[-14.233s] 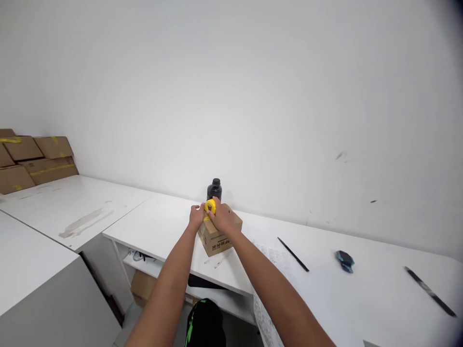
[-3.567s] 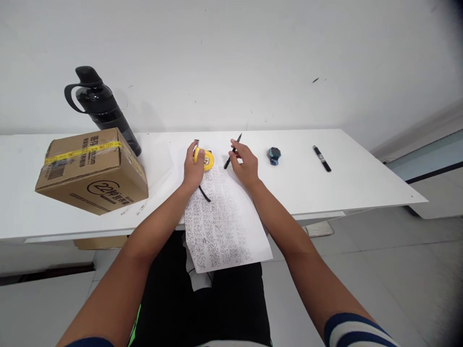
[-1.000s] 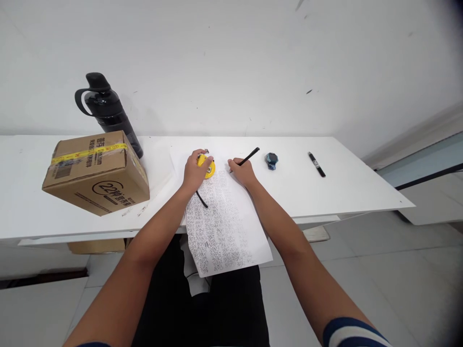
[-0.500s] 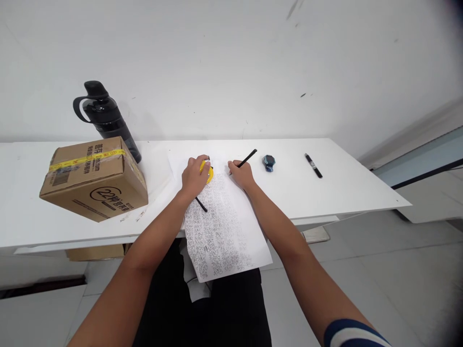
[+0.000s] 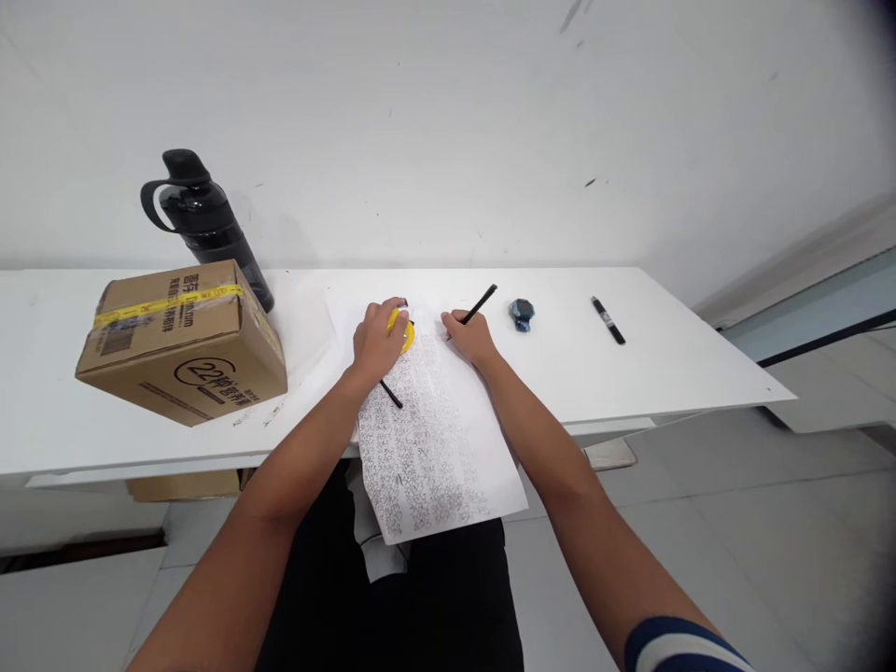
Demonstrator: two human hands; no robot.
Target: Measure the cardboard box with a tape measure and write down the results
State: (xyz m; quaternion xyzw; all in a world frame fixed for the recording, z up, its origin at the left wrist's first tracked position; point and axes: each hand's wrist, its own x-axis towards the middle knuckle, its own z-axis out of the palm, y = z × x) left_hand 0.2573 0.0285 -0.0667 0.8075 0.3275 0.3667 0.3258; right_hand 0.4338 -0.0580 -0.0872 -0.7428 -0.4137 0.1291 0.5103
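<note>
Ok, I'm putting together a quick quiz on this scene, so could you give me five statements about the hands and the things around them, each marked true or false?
1. The right hand holds a black pen at a sheet of paper. True.
2. The left hand grips a yellow tape measure. True.
3. That sheet is blank. False: dense dark marks cover much of it.
4. A strip of yellow tape runs across the cardboard box. True.
5. Nothing stands behind the box. False: a black bottle stands there.
</note>
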